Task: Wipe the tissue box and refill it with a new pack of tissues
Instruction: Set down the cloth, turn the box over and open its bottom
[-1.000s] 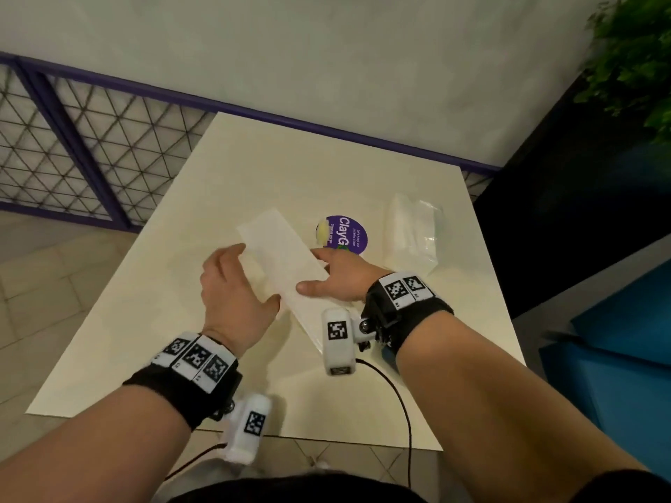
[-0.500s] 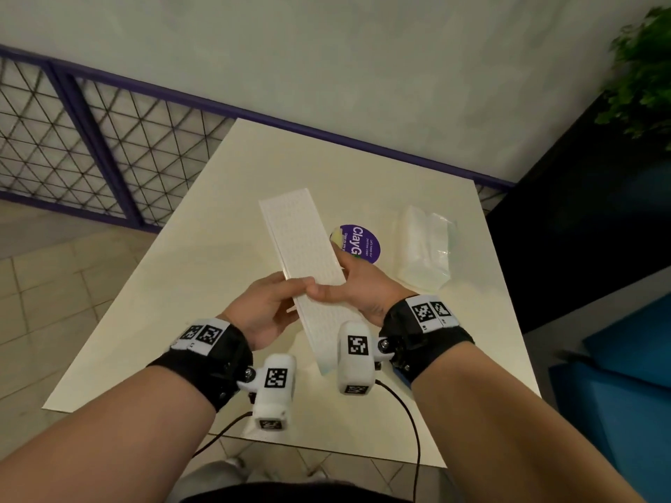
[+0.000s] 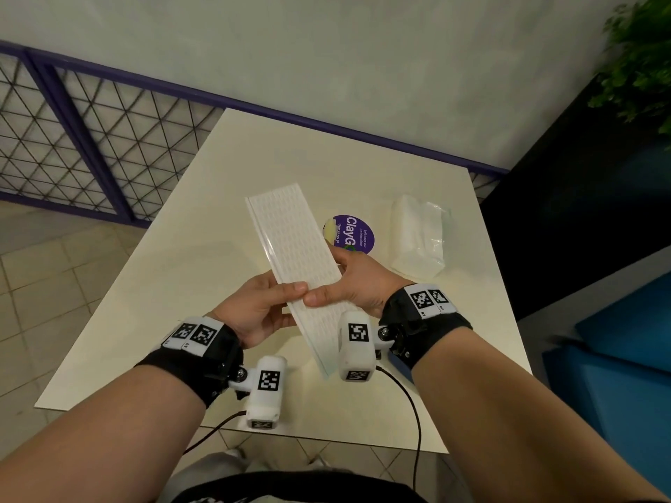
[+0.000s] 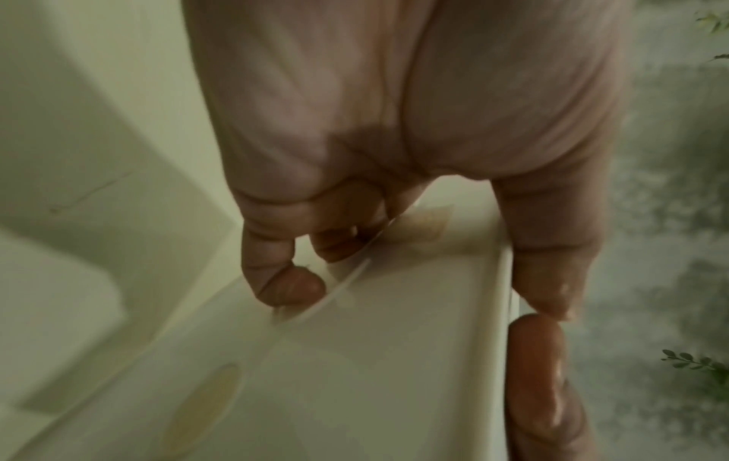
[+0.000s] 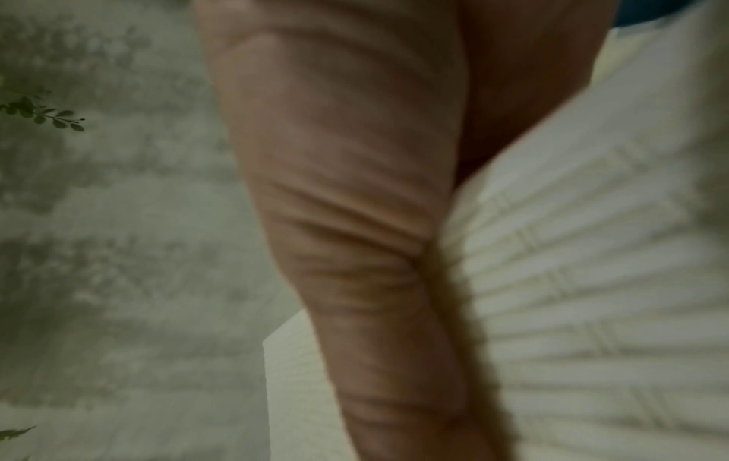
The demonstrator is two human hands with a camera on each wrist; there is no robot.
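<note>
There was one tissue box [image 3: 297, 255], one tissue pack [image 3: 417, 241], one round purple sticker [image 3: 357, 234], one bench [image 3: 181, 277].

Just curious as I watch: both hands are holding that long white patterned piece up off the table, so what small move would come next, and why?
Probably set the white piece down on the table: both hands grip it, and the tissue pack lies untouched.

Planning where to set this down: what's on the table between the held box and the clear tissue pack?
In the head view, a round purple sticker sits on the table between tissue box and tissue pack.
</note>
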